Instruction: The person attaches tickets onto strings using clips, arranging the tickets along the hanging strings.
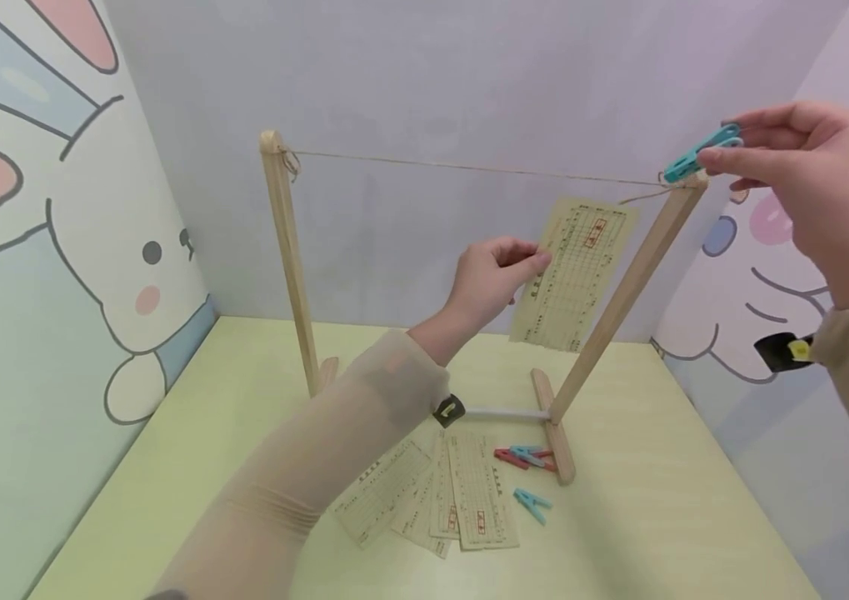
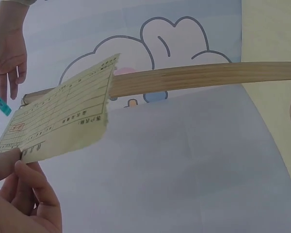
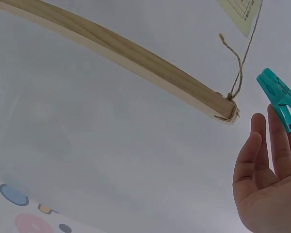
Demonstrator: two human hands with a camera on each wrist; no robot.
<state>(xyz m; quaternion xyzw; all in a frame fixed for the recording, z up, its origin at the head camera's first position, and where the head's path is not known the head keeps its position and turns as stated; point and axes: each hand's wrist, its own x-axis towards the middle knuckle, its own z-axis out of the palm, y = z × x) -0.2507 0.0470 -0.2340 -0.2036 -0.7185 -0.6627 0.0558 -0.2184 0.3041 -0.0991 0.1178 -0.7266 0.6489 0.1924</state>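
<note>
My left hand (image 1: 495, 275) pinches the left edge of a yellowish printed paper slip (image 1: 577, 275) with a red stamp. The slip hangs tilted below the right part of a thin string (image 1: 469, 167). In the left wrist view, thumb and fingers grip one edge of the slip (image 2: 63, 114). Up by the top of the right wooden post (image 1: 626, 300), my right hand (image 1: 821, 167) holds a teal clothespin (image 1: 701, 156) between thumb and fingers. The right wrist view has this clothespin (image 3: 277, 97) apart from the string.
Several similar slips (image 1: 480, 492) lie overlapping on the pale yellow table (image 1: 656, 525). Next to them are red and blue clothespins (image 1: 525, 456) by the rack's right foot (image 1: 559, 450), and a lone teal clothespin (image 1: 532, 504). The left post (image 1: 291, 258) carries the string's other end.
</note>
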